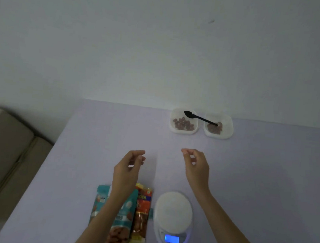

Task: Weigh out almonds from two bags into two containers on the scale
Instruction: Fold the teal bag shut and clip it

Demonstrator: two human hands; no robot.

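Both containers (pixel 184 121) apparently hold almonds (pixel 183 123).

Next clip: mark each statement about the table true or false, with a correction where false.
1. The black plastic spoon lies across both white square containers. True.
2. The white oval digital scale carries a container. False: its platform is bare.
3. Both hands hold nothing. True.
4. The teal almond bag lies right of the scale. False: it lies left, beside the red-and-yellow bag.
5. Both containers hold almonds. True.

teal bag (pixel 127 210) partly hidden, scale display (pixel 171 239) unreadable
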